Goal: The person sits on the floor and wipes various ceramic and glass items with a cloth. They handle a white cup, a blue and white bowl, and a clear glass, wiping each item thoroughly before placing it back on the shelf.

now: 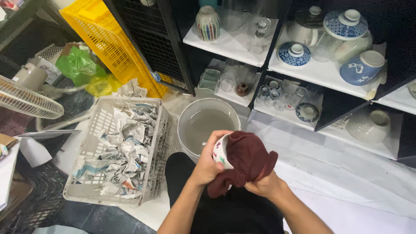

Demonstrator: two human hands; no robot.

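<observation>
A small white cup with coloured marks sits in a seated person's lap area, clasped around its side by the left hand, while the right hand is closed on a dark red cloth that covers most of the cup. Just beyond the hands stands a pale bucket of cloudy water, close against the knees. To the left, touching the bucket's side, a grey plastic basket holds crumpled newspaper. Behind it a yellow crate leans against a black wire rack, with green plastic bags beside it and a white fan at the far left edge. Ahead, black shelves lined in white carry a striped jar, clear glasses, blue-and-white lidded bowls and a pale bowl on the lowest shelf.
</observation>
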